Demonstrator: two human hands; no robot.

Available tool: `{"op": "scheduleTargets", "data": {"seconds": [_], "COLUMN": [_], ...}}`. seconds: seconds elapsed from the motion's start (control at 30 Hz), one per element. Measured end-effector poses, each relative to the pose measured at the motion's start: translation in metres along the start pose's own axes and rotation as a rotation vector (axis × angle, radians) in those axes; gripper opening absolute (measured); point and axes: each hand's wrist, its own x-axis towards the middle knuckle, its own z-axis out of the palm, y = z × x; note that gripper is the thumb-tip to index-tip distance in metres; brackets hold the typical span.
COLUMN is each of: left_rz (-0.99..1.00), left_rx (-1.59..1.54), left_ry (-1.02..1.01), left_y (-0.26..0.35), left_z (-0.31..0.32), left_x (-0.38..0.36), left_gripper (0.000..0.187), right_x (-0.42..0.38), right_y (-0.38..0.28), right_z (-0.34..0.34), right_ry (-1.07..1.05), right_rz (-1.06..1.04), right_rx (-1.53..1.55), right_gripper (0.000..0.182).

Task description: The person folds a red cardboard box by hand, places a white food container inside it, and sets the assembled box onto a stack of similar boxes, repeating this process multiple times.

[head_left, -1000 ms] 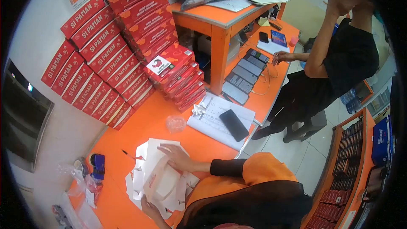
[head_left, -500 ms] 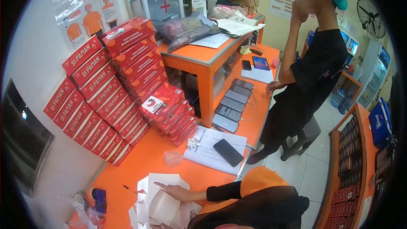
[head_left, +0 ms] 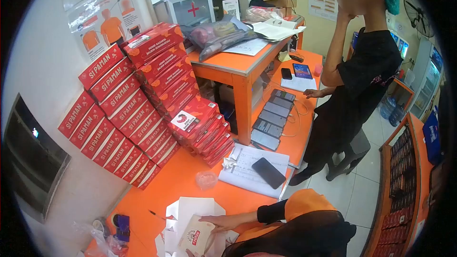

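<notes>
My right hand [head_left: 221, 222] comes in from the right in a black sleeve, its fingers on the upper edge of a small off-white box [head_left: 196, 236] with a red printed logo. At the bottom edge, the fingertips of my left hand [head_left: 189, 253] show at the box's lower side; the rest of that hand is out of frame. The box is over opened white cardboard [head_left: 193, 206] with spread flaps on the orange table [head_left: 157, 200].
Red boxes [head_left: 114, 114] are stacked behind the table. Papers [head_left: 238, 171] carry a dark phone [head_left: 269, 172]; a crumpled clear plastic piece [head_left: 206, 180] is nearby. Tape [head_left: 121, 226] lies at left. Several phones [head_left: 271, 119] lie further back. A person [head_left: 352, 81] stands at right.
My right hand has gone from an outstretched finger over the cardboard to the off-white box, whose printed logo now shows. The view has shifted, and things appear further right.
</notes>
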Motion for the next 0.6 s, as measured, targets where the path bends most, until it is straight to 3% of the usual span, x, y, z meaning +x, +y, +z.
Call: {"op": "scheduleTargets", "data": {"seconds": [0.17,0.23,0.27,0.33,0.43,0.6], "left_rz": [0.033,0.085,0.095,0.1,0.06,0.078], "left_rx": [-0.008,-0.054,-0.071,-0.089,-0.003,0.031], "left_ry": [-0.037,0.007,0.044,0.131,0.05,0.154], "left_y": [-0.012,-0.01,-0.011,-0.012,-0.014,0.006], "left_z": [0.005,0.005,0.003,-0.003,-0.009,0.0], "left_x": [-0.004,0.004,0.005,-0.005,-0.01,0.001], "left_gripper": [0.06,0.05,0.046,0.039,0.054,0.064], "right_x": [-0.006,-0.007,-0.006,-0.009,-0.013,-0.015], "right_y": [-0.01,-0.003,0.002,0.012,0.022,-0.006], "right_z": [-0.011,-0.008,-0.008,-0.012,-0.019,-0.02], "right_ry": [0.022,0.059,0.032,0.063,0.151,0.122], "right_rz": [0.034,-0.033,0.043,-0.091,-0.228,0.002], "right_rx": [-0.139,-0.2,-0.116,-0.163,-0.309,-0.25], "right_gripper": [0.046,0.037,0.033,0.028,0.024,0.023]}}
